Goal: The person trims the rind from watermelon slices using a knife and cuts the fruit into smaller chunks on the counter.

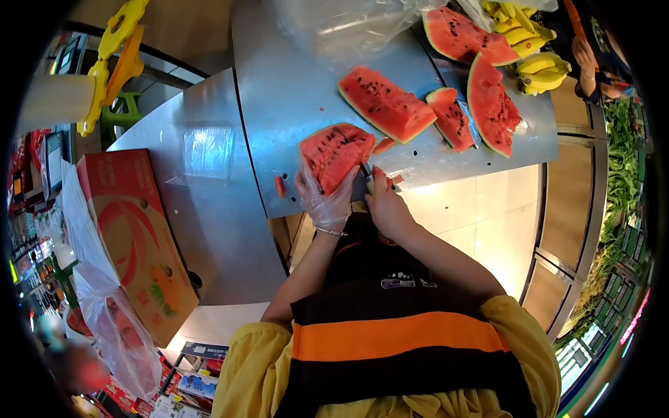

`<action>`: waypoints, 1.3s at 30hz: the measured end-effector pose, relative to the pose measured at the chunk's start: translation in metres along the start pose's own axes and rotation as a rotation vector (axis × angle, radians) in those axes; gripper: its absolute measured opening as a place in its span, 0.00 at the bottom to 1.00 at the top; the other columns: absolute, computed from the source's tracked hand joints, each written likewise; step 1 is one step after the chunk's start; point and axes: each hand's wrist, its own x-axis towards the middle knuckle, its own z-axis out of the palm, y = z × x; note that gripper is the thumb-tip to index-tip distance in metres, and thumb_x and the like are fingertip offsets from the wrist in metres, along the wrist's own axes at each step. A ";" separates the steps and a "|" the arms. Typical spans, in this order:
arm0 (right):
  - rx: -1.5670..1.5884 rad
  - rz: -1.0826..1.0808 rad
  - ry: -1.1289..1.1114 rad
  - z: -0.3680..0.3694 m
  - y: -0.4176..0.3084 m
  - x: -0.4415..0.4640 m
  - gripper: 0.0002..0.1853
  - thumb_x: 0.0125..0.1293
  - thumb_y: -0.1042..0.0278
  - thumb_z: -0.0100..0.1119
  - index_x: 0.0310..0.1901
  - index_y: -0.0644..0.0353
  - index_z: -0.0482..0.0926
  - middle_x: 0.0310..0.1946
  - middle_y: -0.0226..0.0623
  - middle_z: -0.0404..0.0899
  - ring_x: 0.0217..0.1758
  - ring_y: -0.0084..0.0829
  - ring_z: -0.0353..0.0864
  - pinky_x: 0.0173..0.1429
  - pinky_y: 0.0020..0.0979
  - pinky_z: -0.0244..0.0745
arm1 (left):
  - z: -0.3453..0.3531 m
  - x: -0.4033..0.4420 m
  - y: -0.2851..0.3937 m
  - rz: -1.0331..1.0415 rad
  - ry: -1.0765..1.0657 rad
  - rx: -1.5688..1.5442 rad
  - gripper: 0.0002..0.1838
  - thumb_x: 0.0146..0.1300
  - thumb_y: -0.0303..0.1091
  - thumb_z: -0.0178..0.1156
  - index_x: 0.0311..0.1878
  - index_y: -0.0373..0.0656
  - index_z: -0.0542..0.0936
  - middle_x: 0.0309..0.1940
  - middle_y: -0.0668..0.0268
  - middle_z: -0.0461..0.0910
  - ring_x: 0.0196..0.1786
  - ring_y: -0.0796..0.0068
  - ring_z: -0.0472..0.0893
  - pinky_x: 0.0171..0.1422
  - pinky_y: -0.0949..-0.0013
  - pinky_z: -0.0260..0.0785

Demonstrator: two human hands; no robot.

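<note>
Stretching across the upper middle of the view, a grey metal desk [272, 104] bears a small red scrap [280, 186] near its close edge. Beside that, the wedge of watermelon [338, 150] is gripped by the left hand [327, 207], which wears a clear plastic glove. The right hand [389, 205] is closed around the handle of a knife [370, 182], its blade at the wedge's right side. Other cut pieces [387, 104] lie farther off, with bananas [543, 73] near the far right corner. To the left, a red and tan cardboard box [132, 230] rests on an adjoining metal surface [209, 230]. Pale floor tiles [488, 216] show beyond the desk's near edge, and leafy greens [620, 174] line the right side.

The knife's tip is out of sight, so its depth in the flesh cannot be told. Clear plastic sheeting [341, 28] is cut off at the top. Another person's hand [584, 59] shows at upper right, the body mostly lost in the dark rim. Goods at lower left blur together.
</note>
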 end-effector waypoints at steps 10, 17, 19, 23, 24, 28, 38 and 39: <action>-0.001 0.095 -0.097 0.014 0.015 -0.019 0.24 0.63 0.68 0.52 0.54 0.66 0.53 0.37 0.61 0.74 0.36 0.60 0.77 0.36 0.51 0.73 | -0.005 -0.001 0.012 -0.047 -0.026 -0.092 0.50 0.45 0.46 0.73 0.68 0.41 0.57 0.55 0.48 0.65 0.58 0.49 0.68 0.57 0.57 0.67; 0.024 0.084 -0.076 0.002 0.022 -0.051 0.19 0.63 0.66 0.52 0.47 0.67 0.57 0.33 0.59 0.74 0.33 0.59 0.77 0.35 0.50 0.74 | 0.000 -0.005 0.001 0.097 -0.048 -0.015 0.47 0.48 0.45 0.71 0.68 0.41 0.57 0.60 0.45 0.62 0.60 0.47 0.65 0.61 0.55 0.62; 0.006 0.077 -0.096 0.006 0.032 -0.048 0.19 0.63 0.66 0.52 0.48 0.67 0.57 0.33 0.59 0.74 0.33 0.58 0.77 0.35 0.50 0.74 | 0.002 -0.004 0.017 -0.081 0.015 -0.176 0.45 0.49 0.41 0.70 0.68 0.41 0.57 0.64 0.43 0.58 0.61 0.46 0.63 0.62 0.55 0.61; -0.004 0.047 -0.087 0.008 0.039 -0.039 0.22 0.63 0.66 0.53 0.53 0.65 0.56 0.36 0.60 0.75 0.35 0.58 0.77 0.37 0.50 0.74 | 0.006 -0.006 0.006 -0.075 0.010 0.006 0.47 0.48 0.41 0.70 0.69 0.42 0.55 0.62 0.46 0.58 0.59 0.49 0.66 0.62 0.57 0.63; 0.006 0.034 -0.081 0.006 0.038 -0.041 0.23 0.62 0.67 0.53 0.54 0.65 0.56 0.37 0.60 0.75 0.36 0.58 0.77 0.38 0.50 0.74 | 0.001 -0.005 -0.001 0.202 -0.007 0.277 0.45 0.49 0.36 0.67 0.69 0.41 0.55 0.64 0.44 0.55 0.62 0.48 0.64 0.62 0.57 0.62; 0.064 -0.013 0.077 -0.020 0.035 -0.063 0.22 0.61 0.68 0.54 0.54 0.63 0.60 0.42 0.57 0.74 0.42 0.57 0.76 0.43 0.48 0.73 | -0.024 0.002 -0.019 0.324 -0.194 0.093 0.41 0.49 0.21 0.57 0.69 0.41 0.55 0.69 0.39 0.46 0.69 0.48 0.56 0.65 0.57 0.60; 0.779 0.247 -0.118 -0.041 0.038 -0.068 0.13 0.67 0.68 0.50 0.49 0.62 0.65 0.23 0.35 0.69 0.21 0.27 0.71 0.25 0.29 0.67 | -0.049 0.082 -0.045 0.210 -0.661 -0.193 0.48 0.49 0.44 0.67 0.70 0.42 0.51 0.64 0.48 0.58 0.64 0.49 0.62 0.68 0.60 0.57; 0.977 0.317 -0.158 -0.039 0.034 -0.065 0.12 0.68 0.68 0.49 0.49 0.62 0.65 0.21 0.30 0.66 0.20 0.20 0.68 0.23 0.25 0.65 | -0.048 0.092 -0.036 0.245 -0.683 -0.188 0.49 0.49 0.47 0.68 0.70 0.42 0.51 0.64 0.49 0.60 0.64 0.49 0.62 0.69 0.60 0.56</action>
